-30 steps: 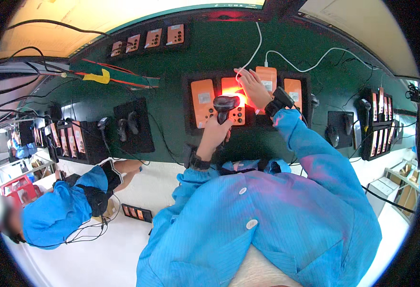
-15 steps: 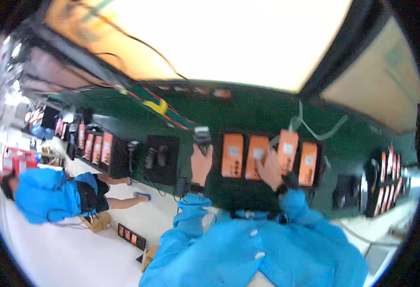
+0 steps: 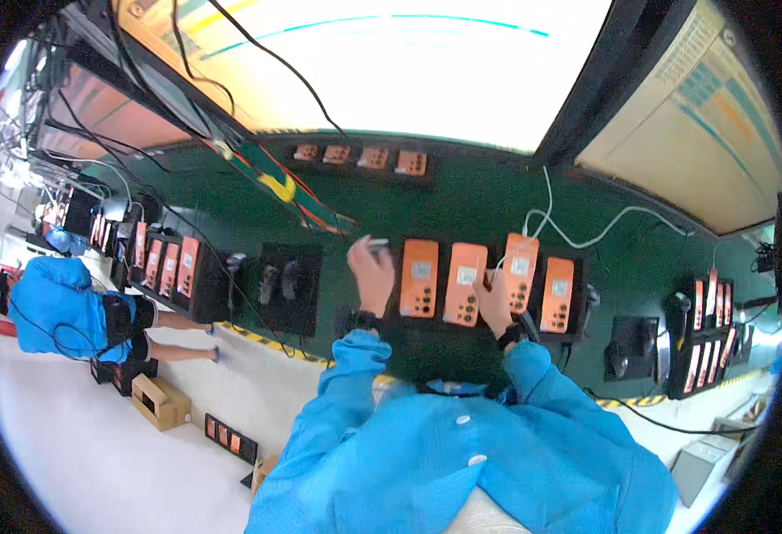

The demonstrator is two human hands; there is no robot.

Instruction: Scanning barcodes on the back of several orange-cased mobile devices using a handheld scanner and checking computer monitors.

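In the head view, four slim, orange, rectangular phones lie in a row, face down, in a flat black tray on the dark green counter (image 3: pixel 489 206): the far-left orange phone (image 3: pixel 419 278), the second orange phone (image 3: pixel 466 285), the third orange phone (image 3: pixel 522 273), set a little farther up than its neighbours, and the far-right orange phone (image 3: pixel 557 294). Each has a pale label about mid-back and dark round camera lenses toward the end nearer the person. They should handle as light, stiff slabs, probably smooth enough to slip and fragile at the glass and lenses, so the best hold looks to be across the two long edges, clear of the lenses and of the end where a thin white cable (image 3: pixel 540 214) meets the third phone. The two hands are well apart. The bare right hand (image 3: pixel 496 301) is at the gap between the second and third phones, fingers bent, close to the second phone's long edge; whether they grip or only touch cannot be told. The bare left hand (image 3: pixel 372 274) hangs left of the row, fingers partly curled beside a blurred greyish thing (image 3: pixel 378 243); whether it holds that is unclear.
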